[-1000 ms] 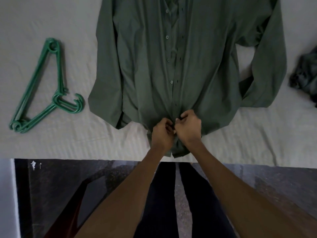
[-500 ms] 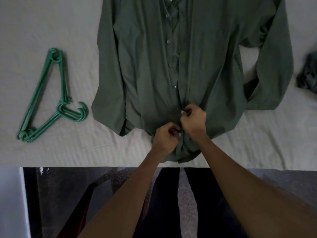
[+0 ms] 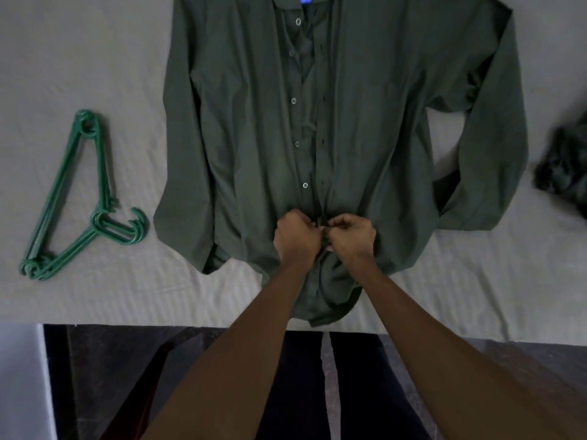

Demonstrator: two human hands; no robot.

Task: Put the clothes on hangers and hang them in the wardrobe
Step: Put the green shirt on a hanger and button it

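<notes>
Shirt (image 3: 365, 122), dark green, long-sleeved, spread flat on the bed (image 3: 79, 52), collar at the far end, hem hanging just over the near edge. Front placket open above the hands, small pale buttons in a row down one side, buttonholes down the other. Left hand (image 3: 295, 238) and right hand (image 3: 352, 236) side by side low on the placket, knuckles touching, fingers curled in tight, each pinching an edge of the shirt front. Can't tell if a button sits between the fingertips, too hidden. Fabric bunched and wrinkled just under the hands. One sleeve straight along the left side of the body, the other bent at the elbow on the right with a gap of sheet showing through.

Stack of green plastic hangers (image 3: 79, 198) on the sheet to the left of the shirt, near its sleeve but apart, hooks pointing toward it. Dark crumpled garment (image 3: 562, 166) at the right edge, well apart from the shirt. Dark floor (image 3: 127, 360) below the bed edge.
</notes>
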